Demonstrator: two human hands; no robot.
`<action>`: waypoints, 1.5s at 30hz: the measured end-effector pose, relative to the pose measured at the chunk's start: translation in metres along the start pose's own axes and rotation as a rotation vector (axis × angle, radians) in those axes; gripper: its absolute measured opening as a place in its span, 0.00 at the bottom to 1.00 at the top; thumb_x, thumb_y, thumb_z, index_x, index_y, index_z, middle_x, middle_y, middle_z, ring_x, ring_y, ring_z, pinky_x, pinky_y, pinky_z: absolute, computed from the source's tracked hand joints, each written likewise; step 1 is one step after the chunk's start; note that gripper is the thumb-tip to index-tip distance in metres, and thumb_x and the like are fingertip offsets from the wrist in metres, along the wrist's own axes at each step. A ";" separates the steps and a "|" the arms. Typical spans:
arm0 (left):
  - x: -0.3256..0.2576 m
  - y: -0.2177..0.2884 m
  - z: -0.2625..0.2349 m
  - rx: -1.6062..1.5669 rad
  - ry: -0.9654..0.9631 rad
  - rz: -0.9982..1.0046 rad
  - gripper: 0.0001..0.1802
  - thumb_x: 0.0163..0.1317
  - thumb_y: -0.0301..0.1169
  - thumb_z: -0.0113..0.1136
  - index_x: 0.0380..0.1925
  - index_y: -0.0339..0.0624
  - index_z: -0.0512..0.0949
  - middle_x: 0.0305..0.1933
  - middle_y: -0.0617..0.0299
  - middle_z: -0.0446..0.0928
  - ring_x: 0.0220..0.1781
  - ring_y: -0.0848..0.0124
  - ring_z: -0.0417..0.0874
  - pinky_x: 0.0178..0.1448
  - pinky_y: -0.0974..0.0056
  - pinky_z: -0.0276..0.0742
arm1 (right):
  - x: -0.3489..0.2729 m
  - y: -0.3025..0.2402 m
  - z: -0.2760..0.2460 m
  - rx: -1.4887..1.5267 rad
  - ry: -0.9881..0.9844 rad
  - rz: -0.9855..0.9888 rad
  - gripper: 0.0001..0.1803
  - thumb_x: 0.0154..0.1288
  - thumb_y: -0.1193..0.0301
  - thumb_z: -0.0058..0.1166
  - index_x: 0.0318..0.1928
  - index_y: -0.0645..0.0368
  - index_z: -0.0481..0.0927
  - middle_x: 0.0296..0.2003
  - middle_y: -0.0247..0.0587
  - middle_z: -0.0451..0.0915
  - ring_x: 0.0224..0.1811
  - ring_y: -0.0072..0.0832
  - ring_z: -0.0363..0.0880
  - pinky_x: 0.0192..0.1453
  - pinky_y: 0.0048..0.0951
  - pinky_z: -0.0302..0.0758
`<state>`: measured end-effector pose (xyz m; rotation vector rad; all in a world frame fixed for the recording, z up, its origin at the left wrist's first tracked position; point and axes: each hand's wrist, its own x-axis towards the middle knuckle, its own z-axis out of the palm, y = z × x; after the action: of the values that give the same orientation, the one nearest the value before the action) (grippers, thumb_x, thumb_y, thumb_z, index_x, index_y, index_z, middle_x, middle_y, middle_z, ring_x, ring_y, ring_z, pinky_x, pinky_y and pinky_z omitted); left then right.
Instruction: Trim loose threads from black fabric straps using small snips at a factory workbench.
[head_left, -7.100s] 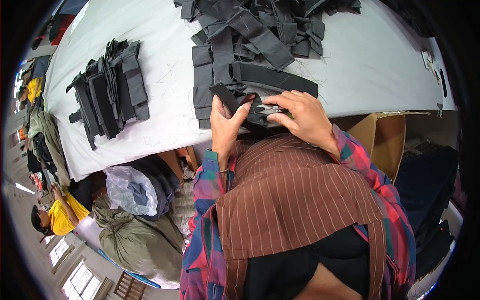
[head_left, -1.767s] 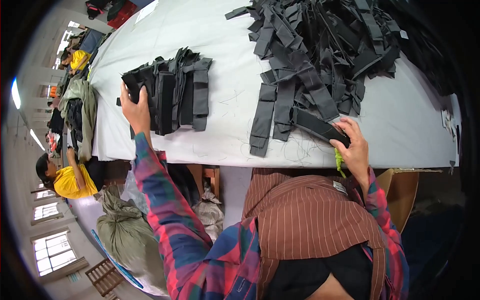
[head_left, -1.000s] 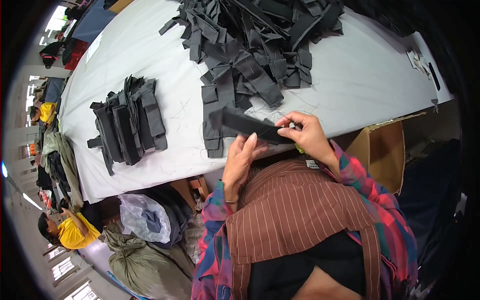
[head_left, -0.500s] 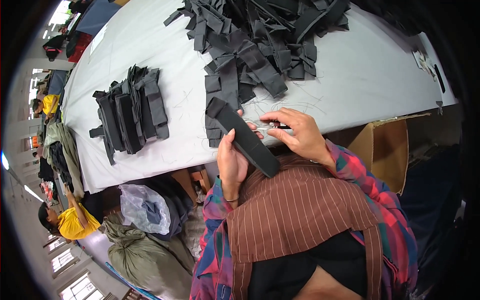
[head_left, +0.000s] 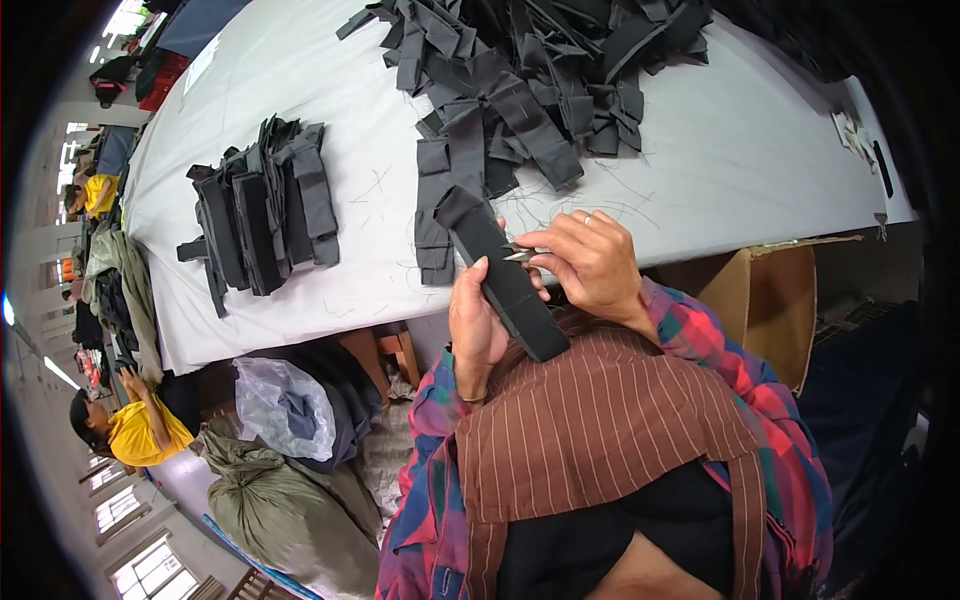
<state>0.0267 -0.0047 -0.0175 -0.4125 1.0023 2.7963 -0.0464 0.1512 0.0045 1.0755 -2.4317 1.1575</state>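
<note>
A long black fabric strip [head_left: 500, 280], its top end folded over, is held at a slant over the table's near edge. My left hand [head_left: 476, 325] is closed around it, thumb on the front face and fingertips showing behind its right side. In my right hand [head_left: 592, 262] a small pair of thread snips [head_left: 520, 255] is pinched between thumb and fingers. The snips' pointed metal blades are at the strip's right edge; most of their body is hidden by my fingers. Cannot tell whether the blades touch a thread.
Beyond my hands a loose heap of black fabric strips [head_left: 530, 95] covers the white table [head_left: 370, 200]. A neater stack of strips [head_left: 262, 215] lies left. Loose threads are scattered between them. Below stand a cardboard box [head_left: 775, 310] and an olive sack [head_left: 270, 500]. People in yellow are far left.
The strip and my left hand have shifted slightly right. My right hand has brought the snips' blades up to the strip's edge, where before they were a little apart.
</note>
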 end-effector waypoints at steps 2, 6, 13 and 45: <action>0.000 -0.002 0.001 -0.045 -0.049 -0.017 0.30 0.69 0.40 0.37 0.70 0.43 0.52 0.44 0.53 0.73 0.42 0.62 0.77 0.46 0.56 0.79 | -0.001 0.003 0.003 -0.005 0.015 -0.005 0.11 0.53 0.70 0.61 0.39 0.50 0.84 0.24 0.30 0.73 0.25 0.30 0.71 0.29 0.31 0.61; 0.001 -0.002 0.003 0.017 -0.053 -0.017 0.30 0.69 0.39 0.38 0.70 0.41 0.52 0.42 0.53 0.73 0.42 0.62 0.77 0.45 0.56 0.80 | -0.003 0.007 0.005 0.055 0.010 0.116 0.10 0.56 0.71 0.60 0.40 0.54 0.83 0.28 0.33 0.78 0.26 0.32 0.75 0.31 0.30 0.67; -0.002 0.009 0.011 0.395 -0.063 -0.143 0.19 0.71 0.40 0.46 0.54 0.38 0.65 0.38 0.58 0.77 0.35 0.71 0.80 0.39 0.65 0.81 | 0.042 0.003 -0.011 0.259 0.106 0.214 0.17 0.54 0.72 0.63 0.46 0.58 0.79 0.39 0.41 0.82 0.39 0.35 0.81 0.46 0.26 0.76; 0.013 0.017 0.019 0.066 -0.041 0.376 0.35 0.62 0.20 0.53 0.68 0.39 0.51 0.51 0.54 0.72 0.57 0.57 0.76 0.57 0.58 0.75 | 0.003 -0.011 -0.008 0.707 -0.018 0.401 0.10 0.63 0.70 0.59 0.42 0.60 0.76 0.26 0.29 0.76 0.29 0.20 0.76 0.36 0.24 0.71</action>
<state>0.0067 -0.0051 0.0035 -0.1704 1.2766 3.0675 -0.0410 0.1514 0.0176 0.7419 -2.3551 2.2527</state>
